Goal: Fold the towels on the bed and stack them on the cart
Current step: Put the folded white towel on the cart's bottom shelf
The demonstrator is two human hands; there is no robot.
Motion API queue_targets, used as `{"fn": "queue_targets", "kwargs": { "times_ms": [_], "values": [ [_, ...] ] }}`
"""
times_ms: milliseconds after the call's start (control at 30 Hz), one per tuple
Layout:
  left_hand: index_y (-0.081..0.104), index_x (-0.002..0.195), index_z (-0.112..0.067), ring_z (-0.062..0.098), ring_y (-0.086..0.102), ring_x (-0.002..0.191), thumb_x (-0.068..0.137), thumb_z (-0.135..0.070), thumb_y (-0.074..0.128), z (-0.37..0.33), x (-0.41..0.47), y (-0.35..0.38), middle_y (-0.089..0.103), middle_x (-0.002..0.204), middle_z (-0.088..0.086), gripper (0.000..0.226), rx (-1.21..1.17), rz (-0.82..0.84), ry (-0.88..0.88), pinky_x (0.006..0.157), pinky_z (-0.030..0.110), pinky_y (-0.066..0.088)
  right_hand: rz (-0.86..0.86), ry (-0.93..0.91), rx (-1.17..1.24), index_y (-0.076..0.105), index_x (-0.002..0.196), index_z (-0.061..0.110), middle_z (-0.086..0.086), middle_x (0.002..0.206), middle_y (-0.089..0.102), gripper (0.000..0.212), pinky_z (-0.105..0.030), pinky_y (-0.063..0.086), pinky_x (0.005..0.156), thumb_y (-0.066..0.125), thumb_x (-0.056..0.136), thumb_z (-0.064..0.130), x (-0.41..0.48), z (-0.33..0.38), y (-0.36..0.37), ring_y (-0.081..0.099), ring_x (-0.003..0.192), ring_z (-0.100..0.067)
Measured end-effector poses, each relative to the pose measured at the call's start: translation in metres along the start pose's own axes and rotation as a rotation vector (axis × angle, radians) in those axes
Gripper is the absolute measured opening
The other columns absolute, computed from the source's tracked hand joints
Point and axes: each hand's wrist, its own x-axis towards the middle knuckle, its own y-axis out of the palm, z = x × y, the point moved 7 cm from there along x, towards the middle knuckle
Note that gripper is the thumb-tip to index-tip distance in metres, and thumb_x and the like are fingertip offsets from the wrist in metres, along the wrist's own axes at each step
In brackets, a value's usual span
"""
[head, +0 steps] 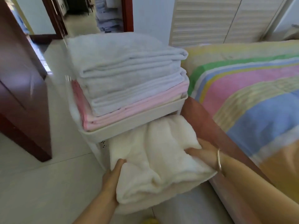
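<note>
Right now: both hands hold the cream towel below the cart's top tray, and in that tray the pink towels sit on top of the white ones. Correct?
One thing is off. The head view shows the pink towels under the white towels, not on top. The rest stands: left hand and right hand hold the cream towel below the top tray.

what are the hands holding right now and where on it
A folded cream towel, held by its two side edges: the left hand grips the left edge, the right hand the right edge with thumb on top, below the cart's top tray.
</note>
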Motion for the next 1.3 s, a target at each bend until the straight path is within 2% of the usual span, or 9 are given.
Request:
{"fn": "queue_targets", "kwargs": {
  "times_ms": [100, 367, 533, 667, 800, 900, 967, 1033, 1300],
  "values": [
    [0.067, 0.100, -0.005, 0.028, 0.065, 0.087, 0.079, -0.034, 0.074, -0.014, 0.029, 0.007, 0.070, 0.095, 0.012, 0.036, 0.030, -0.116, 0.158, 0.066, 0.031, 0.048, -0.039, -0.134, -0.163, 0.050, 0.136, 0.015, -0.004, 0.133, 0.056, 0.050, -0.019, 0.033, 0.096, 0.067, 0.089, 0.022, 0.049, 0.018, 0.016, 0.050, 0.124, -0.023],
    [0.067, 0.095, -0.007, 0.022, 0.067, 0.087, 0.084, -0.036, 0.071, -0.042, 0.094, 0.013, 0.070, 0.090, 0.004, 0.031, -0.109, -0.318, 0.278, 0.074, 0.026, 0.046, -0.174, -0.226, -0.161, 0.048, 0.135, 0.012, -0.008, 0.133, 0.056, 0.056, -0.023, 0.035, 0.099, 0.069, 0.086, 0.030, 0.167, 0.046, 0.048, 0.051, 0.123, -0.026],
    [0.054, 0.134, -0.034, 0.021, 0.059, 0.111, 0.045, -0.097, 0.054, -0.026, 0.135, 0.016, 0.064, 0.123, -0.004, 0.109, 0.170, -0.219, 0.190, 0.104, 0.039, 0.043, -0.210, -0.151, -0.113, 0.052, 0.131, 0.010, -0.010, 0.124, 0.060, 0.054, -0.032, 0.042, 0.097, 0.067, 0.087, 0.038, 0.211, 0.008, 0.066, 0.055, 0.115, -0.031],
    [0.047, 0.133, -0.041, 0.008, 0.047, 0.107, 0.080, -0.066, 0.055, -0.013, 0.123, 0.022, 0.052, 0.117, -0.019, 0.060, 0.354, -0.130, 0.329, 0.095, 0.025, 0.032, -0.119, -0.133, -0.041, 0.055, 0.132, 0.014, -0.005, 0.126, 0.059, 0.050, -0.035, 0.041, 0.103, 0.059, 0.091, 0.043, 0.222, -0.023, 0.074, 0.054, 0.117, -0.023],
    [0.047, 0.098, -0.050, -0.012, 0.045, 0.080, 0.094, -0.048, 0.051, -0.011, 0.121, 0.031, 0.048, 0.092, -0.032, 0.006, 0.502, -0.064, 0.427, 0.077, 0.017, 0.035, -0.048, -0.133, -0.175, 0.046, 0.141, 0.017, -0.010, 0.138, 0.053, 0.110, -0.045, 0.038, 0.107, 0.037, 0.056, 0.087, 0.231, -0.025, 0.080, 0.050, 0.125, -0.032],
    [0.052, 0.108, -0.049, -0.006, 0.049, 0.086, 0.095, -0.049, 0.053, -0.009, 0.123, 0.018, 0.054, 0.097, -0.026, 0.014, 0.489, -0.070, 0.438, 0.085, 0.022, 0.034, -0.059, -0.088, -0.203, 0.042, 0.143, 0.018, -0.011, 0.139, 0.052, 0.111, -0.045, 0.037, 0.108, 0.034, 0.057, 0.088, 0.220, -0.036, 0.083, 0.049, 0.125, -0.034],
    [0.054, 0.128, -0.037, 0.009, 0.052, 0.099, 0.084, -0.059, 0.057, -0.002, 0.119, 0.006, 0.058, 0.111, -0.014, 0.050, 0.490, -0.098, 0.441, 0.087, 0.028, 0.036, -0.072, -0.056, -0.184, 0.038, 0.145, 0.017, -0.012, 0.141, 0.049, 0.092, -0.040, 0.036, 0.107, 0.042, 0.076, 0.077, 0.196, -0.042, 0.090, 0.047, 0.126, -0.034],
    [0.056, 0.125, -0.027, 0.013, 0.052, 0.102, 0.082, -0.054, 0.061, 0.001, 0.114, -0.007, 0.058, 0.110, -0.010, 0.051, 0.444, -0.159, 0.438, 0.085, 0.028, 0.038, -0.107, -0.046, -0.134, 0.035, 0.145, 0.015, -0.012, 0.142, 0.046, 0.076, -0.034, 0.034, 0.103, 0.046, 0.088, 0.064, 0.185, -0.057, 0.095, 0.046, 0.126, -0.034],
    [0.048, 0.135, -0.026, -0.003, 0.053, 0.087, 0.078, -0.045, 0.074, 0.001, 0.085, -0.024, 0.056, 0.110, -0.013, 0.065, 0.377, -0.290, 0.555, 0.079, 0.017, 0.042, -0.306, -0.236, 0.018, 0.055, 0.129, 0.010, -0.009, 0.121, 0.063, 0.069, -0.037, 0.045, 0.099, 0.064, 0.074, 0.050, 0.143, -0.052, 0.086, 0.058, 0.114, -0.026]
  ]
}}
